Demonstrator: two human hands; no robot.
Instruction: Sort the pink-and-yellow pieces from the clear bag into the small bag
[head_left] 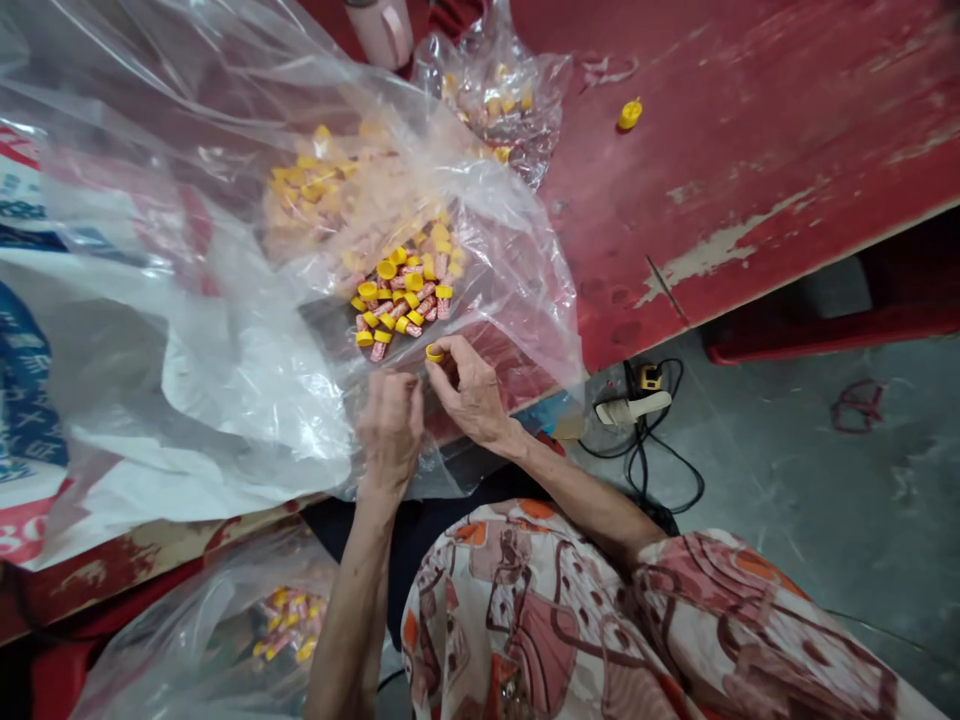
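My right hand (469,385) pinches a small yellow plastic ring or cap (435,352) between thumb and fingertips. My left hand (390,430) sits just beside it, its back toward me and its curled fingertips hidden. Directly ahead of both hands, a heap of yellow caps and pink-and-white cylindrical pieces (405,295) lies in a clear plastic bag (487,270). The bag's film covers part of my left wrist area and spreads over the table edge. More yellow pieces show blurred through the film farther back.
A worn red-painted table (750,200) holds a lone yellow cap (630,114), a second clear bag of pieces (495,110) and a pink cup (382,30). A white woven sack (90,400) lies left. Another filled bag (289,620) sits low left. A power strip with black cables (634,405) lies on the concrete floor.
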